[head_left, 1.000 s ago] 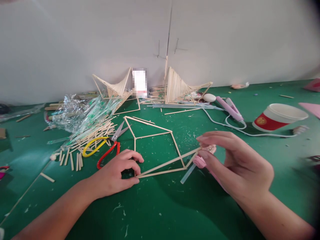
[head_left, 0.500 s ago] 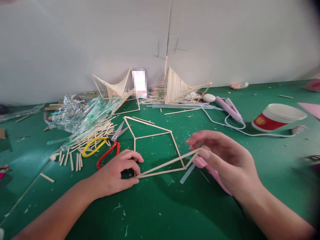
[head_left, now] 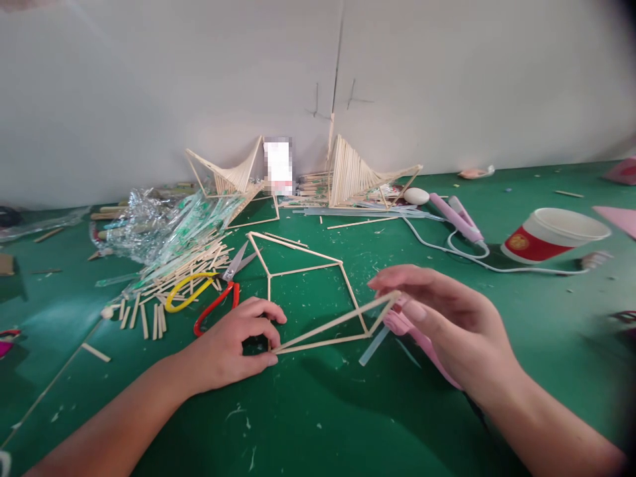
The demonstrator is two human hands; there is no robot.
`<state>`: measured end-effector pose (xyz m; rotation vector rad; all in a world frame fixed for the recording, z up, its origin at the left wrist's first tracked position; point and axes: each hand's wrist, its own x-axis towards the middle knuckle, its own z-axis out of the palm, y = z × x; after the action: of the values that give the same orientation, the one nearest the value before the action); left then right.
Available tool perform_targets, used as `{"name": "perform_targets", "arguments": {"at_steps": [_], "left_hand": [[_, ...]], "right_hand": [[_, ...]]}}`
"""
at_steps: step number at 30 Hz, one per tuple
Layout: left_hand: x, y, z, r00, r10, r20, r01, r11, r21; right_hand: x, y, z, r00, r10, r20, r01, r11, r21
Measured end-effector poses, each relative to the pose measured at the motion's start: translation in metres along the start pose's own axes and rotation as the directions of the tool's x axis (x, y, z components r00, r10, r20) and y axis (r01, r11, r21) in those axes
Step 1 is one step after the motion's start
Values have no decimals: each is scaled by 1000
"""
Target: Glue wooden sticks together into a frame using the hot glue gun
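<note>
A wooden stick frame (head_left: 322,341) lies on the green table, with slanting sticks rising to a corner at its right. My left hand (head_left: 243,341) rests at the frame's near left corner, thumb and fingers closed around it. Beside the raised right corner is my right hand (head_left: 447,324), its thumb and fingers apart around the stick ends. Partly hidden beneath that hand lies a pink glue gun (head_left: 430,354), a translucent glue stick (head_left: 373,346) poking out toward the frame. Scissors (head_left: 218,288) with yellow and red handles lie open left of the frame.
Cut sticks (head_left: 156,318) and crumpled clear wrapping (head_left: 134,228) cover the left side. Two stick models (head_left: 348,175) (head_left: 238,173) stand by the wall. At right are a pink-purple corded tool (head_left: 457,215) and a red-and-white paper cup (head_left: 541,238).
The right thumb has eased back slightly from the raised stick corner, leaving the stick ends more visible. My left hand stays at its corner.
</note>
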<state>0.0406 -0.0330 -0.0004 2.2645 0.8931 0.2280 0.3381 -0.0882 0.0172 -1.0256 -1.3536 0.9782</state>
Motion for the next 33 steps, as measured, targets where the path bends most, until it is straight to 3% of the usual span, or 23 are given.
{"name": "perform_targets", "arguments": {"at_steps": [4, 9, 16, 22, 28, 33], "left_hand": [[0, -3, 1, 1000, 10, -6, -10, 1000, 0], [0, -5, 3, 1000, 19, -6, -19, 1000, -1], [-1, -1, 1, 1000, 0, -3, 0, 1000, -6], [0, 1, 0, 1000, 7, -2, -7, 1000, -2], [0, 2, -2, 1000, 9, 4, -9, 1000, -2], [-1, 2, -2, 1000, 3, 8, -3, 1000, 2]], "right_hand": [[0, 0, 0, 1000, 22, -7, -22, 1000, 0], [1, -1, 2, 997, -59, -42, 58, 998, -27], [0, -5, 1, 1000, 12, -26, -13, 999, -47], [-1, -1, 0, 997, -60, -55, 57, 996, -62], [0, -5, 1, 999, -3, -54, -1, 996, -88], [2, -8, 2, 998, -26, -52, 19, 993, -120]]}}
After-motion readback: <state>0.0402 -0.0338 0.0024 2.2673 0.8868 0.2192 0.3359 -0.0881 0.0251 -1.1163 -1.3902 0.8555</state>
